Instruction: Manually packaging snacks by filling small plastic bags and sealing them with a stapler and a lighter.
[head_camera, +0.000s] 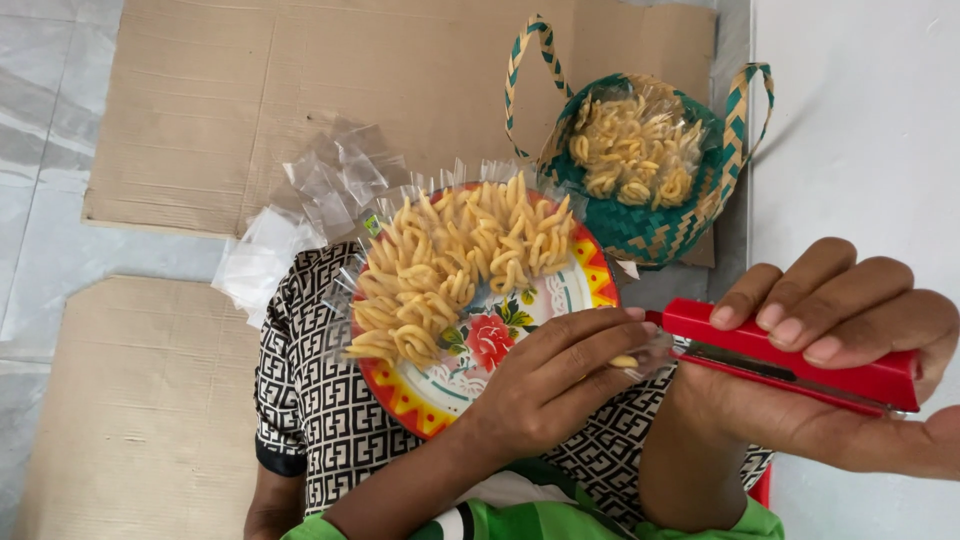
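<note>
Seen from the head camera, the right hand (840, 360) grips a red stapler (790, 358), its nose touching a small clear packet (640, 356) pinched shut in the left hand (560, 385) — just past the rim of a flowered plate (575, 290) heaped with curled snacks (450, 270). A woven basket (650, 225) sits near, against the wall; flattened cardboard (250, 90) spreads open to the left.

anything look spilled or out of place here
Nothing looks spilled. The snack sticks sit heaped on the flowered plate, and more are bagged in the woven basket. Only the empty clear bags lie in a loose heap on the cardboard. The right hand holds a red stapler beside the left hand.
</note>
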